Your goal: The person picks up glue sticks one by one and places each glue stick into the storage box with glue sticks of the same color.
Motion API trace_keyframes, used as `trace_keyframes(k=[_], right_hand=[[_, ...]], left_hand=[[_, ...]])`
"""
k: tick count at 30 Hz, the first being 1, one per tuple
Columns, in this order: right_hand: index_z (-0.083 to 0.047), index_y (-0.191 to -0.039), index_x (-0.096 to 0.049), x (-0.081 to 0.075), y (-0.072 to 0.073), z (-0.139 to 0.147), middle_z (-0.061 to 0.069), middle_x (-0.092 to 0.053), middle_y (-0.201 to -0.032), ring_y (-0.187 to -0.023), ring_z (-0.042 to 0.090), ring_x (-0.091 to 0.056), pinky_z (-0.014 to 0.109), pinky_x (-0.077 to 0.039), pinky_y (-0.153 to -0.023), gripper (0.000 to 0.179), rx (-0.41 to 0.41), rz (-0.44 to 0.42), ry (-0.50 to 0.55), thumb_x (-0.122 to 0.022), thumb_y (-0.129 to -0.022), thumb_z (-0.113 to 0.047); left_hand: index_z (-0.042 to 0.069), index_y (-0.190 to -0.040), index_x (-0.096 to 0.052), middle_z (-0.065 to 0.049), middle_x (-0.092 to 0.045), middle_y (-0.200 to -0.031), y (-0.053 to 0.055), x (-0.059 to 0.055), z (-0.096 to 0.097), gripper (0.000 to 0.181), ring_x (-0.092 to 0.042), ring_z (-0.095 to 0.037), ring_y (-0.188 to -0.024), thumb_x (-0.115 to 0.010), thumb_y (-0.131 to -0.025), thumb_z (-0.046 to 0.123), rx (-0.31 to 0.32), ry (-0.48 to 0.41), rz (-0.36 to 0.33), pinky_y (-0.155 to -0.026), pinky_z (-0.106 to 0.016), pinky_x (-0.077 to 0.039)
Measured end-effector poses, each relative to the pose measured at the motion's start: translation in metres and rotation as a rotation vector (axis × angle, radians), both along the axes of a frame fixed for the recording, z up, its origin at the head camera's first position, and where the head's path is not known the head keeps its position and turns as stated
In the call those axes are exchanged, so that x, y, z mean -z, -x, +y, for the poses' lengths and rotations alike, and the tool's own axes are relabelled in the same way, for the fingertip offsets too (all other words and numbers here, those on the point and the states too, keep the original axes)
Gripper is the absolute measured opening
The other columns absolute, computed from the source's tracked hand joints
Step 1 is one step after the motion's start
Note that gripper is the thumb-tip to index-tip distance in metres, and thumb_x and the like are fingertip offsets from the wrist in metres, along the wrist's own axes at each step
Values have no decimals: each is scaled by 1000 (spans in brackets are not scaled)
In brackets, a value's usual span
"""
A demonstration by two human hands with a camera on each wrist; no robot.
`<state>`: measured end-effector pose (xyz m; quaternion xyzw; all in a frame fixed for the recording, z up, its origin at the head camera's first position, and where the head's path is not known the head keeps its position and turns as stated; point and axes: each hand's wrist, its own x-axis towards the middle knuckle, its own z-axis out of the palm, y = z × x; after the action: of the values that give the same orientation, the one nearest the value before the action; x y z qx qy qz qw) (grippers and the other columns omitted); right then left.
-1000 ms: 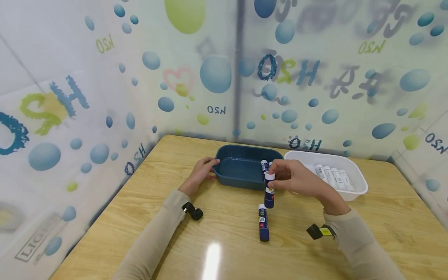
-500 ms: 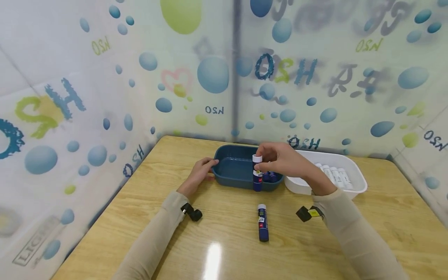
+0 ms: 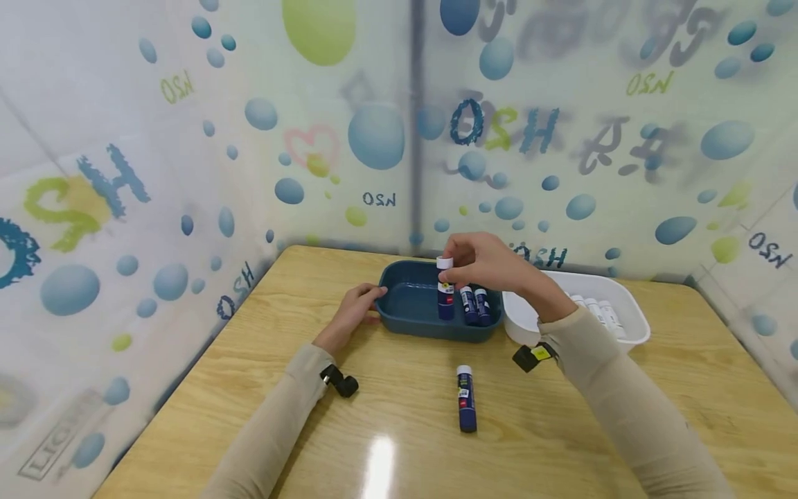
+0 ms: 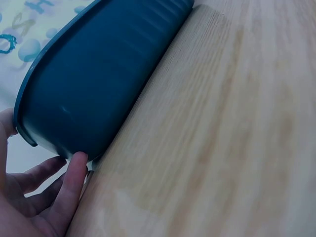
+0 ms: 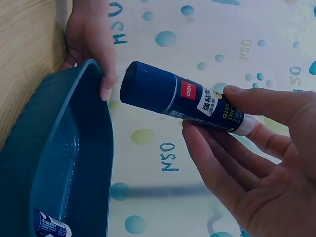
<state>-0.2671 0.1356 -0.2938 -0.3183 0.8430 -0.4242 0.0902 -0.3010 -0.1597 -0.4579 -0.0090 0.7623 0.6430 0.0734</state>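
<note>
My right hand (image 3: 489,263) pinches a glue stick (image 5: 173,96) with a dark blue body and a white cap between thumb and fingers. It is held cap up over the blue plastic basin (image 3: 405,326). At the basin's left end, my left hand (image 3: 355,312) grips the wall, thumb over the rim and fingers against the outside, as the left wrist view also shows. Two blue glue sticks (image 3: 475,308) lie side by side in the basin's right part. Another glue stick (image 3: 466,398) lies on the table in front of the basin, its white cap pointing away from me.
Just right of the basin stands a white plastic basket (image 3: 632,312) holding several white sticks (image 3: 611,317), partly hidden by my right arm. Both containers stand near the back of the wooden table (image 3: 386,402), by a patterned curtain (image 3: 324,222).
My right hand has carried the glue stick left and away from me, from near the basin's front right to above its inside. My left hand has stayed on the basin.
</note>
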Motion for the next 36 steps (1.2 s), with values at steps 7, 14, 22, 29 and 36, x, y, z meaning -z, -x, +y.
trace_keyframes(k=[7, 14, 22, 29, 36], right_hand=[[-7, -104, -62, -3, 12, -12, 10, -77, -96, -83, 28, -74, 36, -66, -73, 21, 11, 2, -59, -76, -95, -19], [-6, -104, -64, -6, 22, -21, 12, -78, -99, -81, 22, -73, 34, -65, -71, 20, 14, 18, -125, -77, -94, -18], [-5, -106, -63, -4, 33, -27, 13, -77, -98, -81, 23, -73, 34, -65, -71, 19, 28, -20, -173, -75, -95, -15], [-5, -106, -64, 1, 41, -32, 14, -77, -99, -81, 23, -73, 34, -66, -69, 20, 22, -31, -205, -76, -94, -15], [-4, -107, -62, 14, 45, -32, 12, -76, -92, -77, 24, -73, 34, -65, -69, 23, 11, -44, -214, -77, -94, -16]], left_hand=[[6, -128, -65, -11, -61, -120, 1, -1, -2, 46, -64, -17, -93, -61, -102, 44, -6, -10, 5, -69, -27, -62], [5, -125, -66, -10, -64, -115, 1, -1, -4, 44, -65, -16, -90, -63, -102, 42, -18, -25, 5, -67, -27, -63], [4, -129, -64, -12, -64, -118, 0, 0, -4, 46, -65, -14, -89, -63, -102, 41, -16, -35, 4, -67, -25, -62], [4, -130, -63, -13, -63, -119, 0, 2, -1, 47, -63, -14, -88, -63, -102, 41, -6, -36, -4, -67, -25, -62], [5, -128, -64, -10, -63, -116, -1, 1, -1, 44, -63, -15, -89, -64, -101, 40, -14, -42, -3, -66, -24, -61]])
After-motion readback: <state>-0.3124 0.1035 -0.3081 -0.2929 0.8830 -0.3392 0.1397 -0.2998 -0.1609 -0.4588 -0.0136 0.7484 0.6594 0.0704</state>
